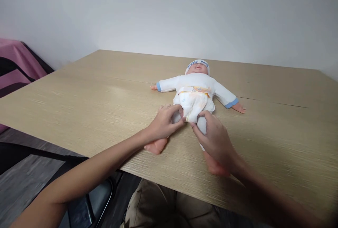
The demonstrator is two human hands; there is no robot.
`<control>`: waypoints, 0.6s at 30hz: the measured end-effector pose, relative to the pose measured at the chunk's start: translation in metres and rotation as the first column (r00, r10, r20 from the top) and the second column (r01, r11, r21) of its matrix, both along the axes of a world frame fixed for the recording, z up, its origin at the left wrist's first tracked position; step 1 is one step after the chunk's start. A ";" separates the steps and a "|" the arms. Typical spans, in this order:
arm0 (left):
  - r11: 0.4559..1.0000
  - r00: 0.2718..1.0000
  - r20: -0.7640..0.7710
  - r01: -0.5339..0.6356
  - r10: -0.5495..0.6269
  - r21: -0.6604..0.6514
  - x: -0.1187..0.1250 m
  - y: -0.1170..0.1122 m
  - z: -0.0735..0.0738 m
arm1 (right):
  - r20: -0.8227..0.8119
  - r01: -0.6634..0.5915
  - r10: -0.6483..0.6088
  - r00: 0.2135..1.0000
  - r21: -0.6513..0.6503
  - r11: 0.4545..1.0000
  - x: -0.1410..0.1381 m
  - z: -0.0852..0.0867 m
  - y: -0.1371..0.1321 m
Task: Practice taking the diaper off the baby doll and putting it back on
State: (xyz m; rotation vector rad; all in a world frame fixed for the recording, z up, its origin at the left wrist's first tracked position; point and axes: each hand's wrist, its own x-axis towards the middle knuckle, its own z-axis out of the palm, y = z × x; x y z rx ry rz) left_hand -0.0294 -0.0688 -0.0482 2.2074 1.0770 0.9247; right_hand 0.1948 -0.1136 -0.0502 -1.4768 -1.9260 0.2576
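Note:
A baby doll lies on its back with its arms spread, dressed in a white top with blue cuffs and a white cap with blue lettering. A white diaper with an orange printed waistband is on its hips. My left hand pinches the diaper's lower edge between the doll's legs, on the left side. On the right side of that same edge, my right hand has thumb and fingers closed on the diaper. Both hands partly cover the doll's legs; its bare feet stick out below them.
The doll is on a wooden table with a thin seam across it, set against a pale wall. Chairs stand at the left, one with pink fabric. A dark phone-like object lies on the near seat.

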 end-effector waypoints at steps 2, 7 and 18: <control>0.999 0.993 0.117 0.009 -0.003 -0.053 0.001 0.002 -0.004 | -0.031 0.026 -0.026 0.999 -0.015 1.000 -0.001 0.000 0.000; 0.979 0.934 0.349 -0.005 0.078 -0.206 0.002 0.007 -0.018 | -0.108 0.050 -0.060 0.992 -0.092 0.995 -0.002 0.007 -0.003; 0.961 0.926 0.329 -0.103 0.187 -0.258 0.004 0.003 -0.019 | -0.249 0.051 -0.093 0.964 -0.169 0.984 0.014 0.012 -0.003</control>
